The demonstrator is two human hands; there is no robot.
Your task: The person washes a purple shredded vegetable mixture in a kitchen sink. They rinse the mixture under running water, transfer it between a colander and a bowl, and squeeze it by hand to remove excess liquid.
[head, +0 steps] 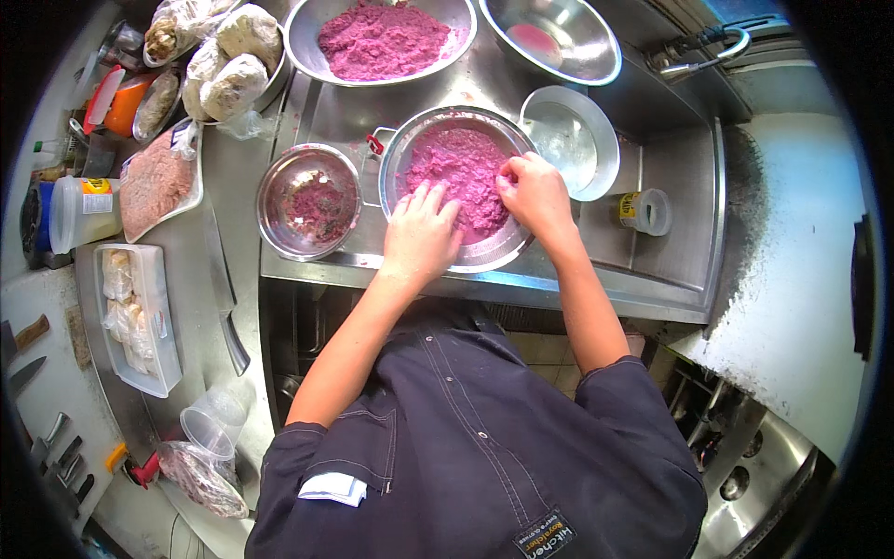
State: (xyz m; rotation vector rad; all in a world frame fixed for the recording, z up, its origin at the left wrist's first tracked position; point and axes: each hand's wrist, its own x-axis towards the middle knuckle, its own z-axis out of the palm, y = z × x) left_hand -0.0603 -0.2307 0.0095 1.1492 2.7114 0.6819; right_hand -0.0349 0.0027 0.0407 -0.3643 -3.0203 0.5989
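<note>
A wide metal strainer (482, 264) with a red-tipped wire handle holds wet pink-purple mash (457, 168) at the counter's edge. My left hand (424, 230) rests on the near left of the mash, palm down, fingers a little apart. Over the strainer's right side is my right hand (539, 192), its fingers curled and the thumb tip close to the forefinger. Whether a small bit is pinched there cannot be made out. Left of the strainer stands a small steel bowl (271, 206) with dark purple scraps. An aluminium pan (604, 143) with cloudy liquid sits to the right.
Behind are a large bowl (304, 42) of pink mash and a steel bowl (594, 42) with pink liquid. A plastic tub (655, 212) lies in the sink (670, 272) under a faucet (705, 59). On the left counter lie a knife (227, 279), packed ground meat (157, 175) and wrapped food (234, 87).
</note>
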